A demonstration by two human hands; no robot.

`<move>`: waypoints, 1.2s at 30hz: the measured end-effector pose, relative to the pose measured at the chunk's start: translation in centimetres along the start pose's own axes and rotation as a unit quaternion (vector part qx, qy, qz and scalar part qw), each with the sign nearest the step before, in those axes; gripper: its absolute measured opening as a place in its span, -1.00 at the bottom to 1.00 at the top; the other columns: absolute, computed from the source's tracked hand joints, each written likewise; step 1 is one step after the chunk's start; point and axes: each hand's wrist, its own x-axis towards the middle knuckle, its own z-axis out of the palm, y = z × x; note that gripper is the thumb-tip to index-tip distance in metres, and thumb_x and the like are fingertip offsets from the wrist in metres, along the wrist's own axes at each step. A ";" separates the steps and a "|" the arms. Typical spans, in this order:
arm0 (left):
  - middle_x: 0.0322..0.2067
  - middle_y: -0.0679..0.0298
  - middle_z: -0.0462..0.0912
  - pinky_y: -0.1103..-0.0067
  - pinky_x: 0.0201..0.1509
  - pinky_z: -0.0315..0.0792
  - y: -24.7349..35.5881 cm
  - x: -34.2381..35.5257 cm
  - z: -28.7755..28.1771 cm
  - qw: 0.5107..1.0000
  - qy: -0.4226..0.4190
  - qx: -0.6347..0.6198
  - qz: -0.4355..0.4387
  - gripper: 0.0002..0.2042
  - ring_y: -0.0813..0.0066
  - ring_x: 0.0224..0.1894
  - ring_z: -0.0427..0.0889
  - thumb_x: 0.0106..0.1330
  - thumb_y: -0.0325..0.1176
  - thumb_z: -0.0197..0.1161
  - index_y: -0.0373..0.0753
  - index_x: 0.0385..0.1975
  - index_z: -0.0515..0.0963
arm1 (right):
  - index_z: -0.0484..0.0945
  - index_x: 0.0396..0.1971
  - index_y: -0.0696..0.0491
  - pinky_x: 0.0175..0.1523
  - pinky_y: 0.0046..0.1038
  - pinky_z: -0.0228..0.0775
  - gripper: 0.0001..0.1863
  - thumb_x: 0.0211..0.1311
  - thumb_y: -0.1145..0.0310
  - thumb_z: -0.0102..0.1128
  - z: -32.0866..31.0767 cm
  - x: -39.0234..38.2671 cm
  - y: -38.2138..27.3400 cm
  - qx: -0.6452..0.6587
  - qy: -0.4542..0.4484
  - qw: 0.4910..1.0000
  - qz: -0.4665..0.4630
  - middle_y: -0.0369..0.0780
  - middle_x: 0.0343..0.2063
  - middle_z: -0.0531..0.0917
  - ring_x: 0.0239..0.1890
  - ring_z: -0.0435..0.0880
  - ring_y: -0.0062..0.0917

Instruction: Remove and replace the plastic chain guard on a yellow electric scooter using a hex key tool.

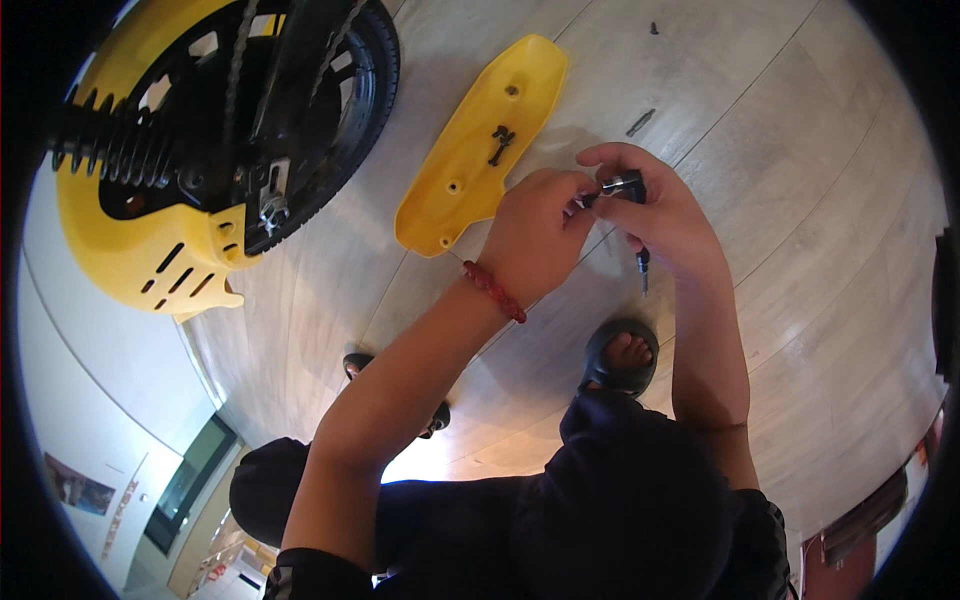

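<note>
Above the floor my two hands meet. My right hand is closed round a small black-and-silver screwdriver; a thin metal shaft pokes out below its fingers. My left hand, with a red braided bracelet at the wrist, pinches at the tool's silver end. A small dark piece shows between its fingertips, too hidden to name. Just left of my hands lies a yellow plastic cover, hollow side up, with several dark screws inside it.
A black-tyred wheel with yellow bodywork and a black coil spring stands at the upper left. A metal driver bit and a screw lie on the floor beyond my hands. My sandalled foot is below.
</note>
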 end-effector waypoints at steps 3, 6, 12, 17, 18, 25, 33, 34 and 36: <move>-0.38 0.13 0.55 0.53 -0.36 0.48 0.6 0.7 -0.3 0.997 0.030 0.043 0.050 -0.86 0.28 -0.41 0.57 0.06 -0.52 0.23 -0.29 -0.36 0.52 | 0.50 -0.20 0.09 -0.66 -0.71 0.10 -0.66 -0.05 0.37 0.26 0.1 0.5 -0.2 -0.018 0.022 0.999 0.029 -0.39 -0.58 0.46 -0.70 0.33 -0.79; -0.41 0.14 0.53 0.50 -0.38 0.46 0.2 1.6 0.0 0.987 0.061 0.091 0.115 -0.86 0.23 -0.44 0.54 0.04 -0.52 0.23 -0.28 -0.37 0.51 | 0.52 -0.28 0.12 -0.68 -0.68 0.10 -0.70 -0.06 0.36 0.29 -0.5 0.9 -0.4 -0.055 0.044 0.995 0.073 -0.37 -0.66 0.46 -0.74 0.33 -0.76; -0.40 0.15 0.53 0.52 -0.37 0.47 0.5 3.3 0.2 0.987 0.027 0.112 0.112 -0.82 0.30 -0.43 0.56 0.03 -0.52 0.24 -0.28 -0.33 0.51 | 0.57 -0.39 0.14 -0.70 -0.65 0.11 -0.78 -0.05 0.35 0.30 -1.8 1.6 0.1 -0.015 0.078 0.996 0.049 -0.34 -0.69 0.48 -0.79 0.31 -0.74; -0.34 0.19 0.56 0.61 -0.29 0.47 1.4 3.9 -1.2 0.997 0.047 0.049 0.030 -0.75 0.47 -0.39 0.57 0.06 -0.52 0.24 -0.29 -0.21 0.50 | 0.61 -0.37 0.07 -0.67 -0.66 0.16 -0.80 -0.05 0.36 0.31 -5.3 4.3 -0.6 -0.060 0.183 0.981 0.010 -0.38 -0.65 0.51 -0.75 0.30 -0.74; -0.32 0.22 0.57 0.65 -0.27 0.46 1.3 3.8 -1.7 0.998 0.050 0.029 0.013 -0.73 0.53 -0.38 0.57 0.08 -0.51 0.23 -0.30 -0.17 0.49 | 0.58 -0.32 0.11 -0.59 -0.69 0.16 -0.77 0.00 0.34 0.26 -5.8 4.4 -1.9 -0.138 0.222 0.965 0.005 -0.40 -0.62 0.49 -0.69 0.30 -0.77; -0.38 0.25 0.57 0.68 -0.28 0.42 0.1 0.6 -4.6 0.985 0.069 -0.114 -0.110 -0.82 0.56 -0.40 0.54 0.12 -0.48 0.19 -0.28 -0.26 0.53 | 0.58 -0.29 0.07 -0.55 -0.63 0.21 -0.76 0.01 0.32 0.25 -8.4 7.2 -3.9 -0.261 0.256 0.931 -0.006 -0.37 -0.58 0.52 -0.63 0.34 -0.74; -0.38 0.31 0.57 0.72 -0.25 0.42 -1.5 -3.9 -5.2 0.994 0.009 -0.015 -0.108 -0.85 0.64 -0.37 0.53 0.17 -0.51 0.18 -0.29 -0.25 0.52 | 0.57 -0.36 0.13 -0.29 -0.44 0.41 -0.77 -0.06 0.37 0.24 -1.5 5.7 1.8 -0.374 0.181 0.904 -0.104 -0.12 -0.53 0.61 -0.45 0.60 -0.35; -0.38 0.31 0.57 0.72 -0.25 0.42 -1.8 -4.3 -5.2 0.993 0.016 -0.010 -0.113 -0.85 0.64 -0.37 0.53 0.17 -0.51 0.18 -0.29 -0.25 0.52 | 0.56 -0.37 0.13 -0.29 -0.42 0.41 -0.78 -0.07 0.38 0.24 -0.6 5.3 2.1 -0.373 0.160 0.910 -0.081 -0.10 -0.51 0.61 -0.43 0.60 -0.32; -0.37 0.26 0.58 0.69 -0.26 0.43 -2.3 -4.7 -5.2 0.996 0.027 0.008 -0.082 -0.85 0.55 -0.38 0.56 0.16 -0.52 0.16 -0.30 -0.26 0.52 | 0.56 -0.38 0.14 -0.29 -0.40 0.41 -0.78 -0.07 0.38 0.23 0.8 4.6 3.1 -0.373 0.136 0.916 -0.059 -0.08 -0.49 0.60 -0.41 0.60 -0.29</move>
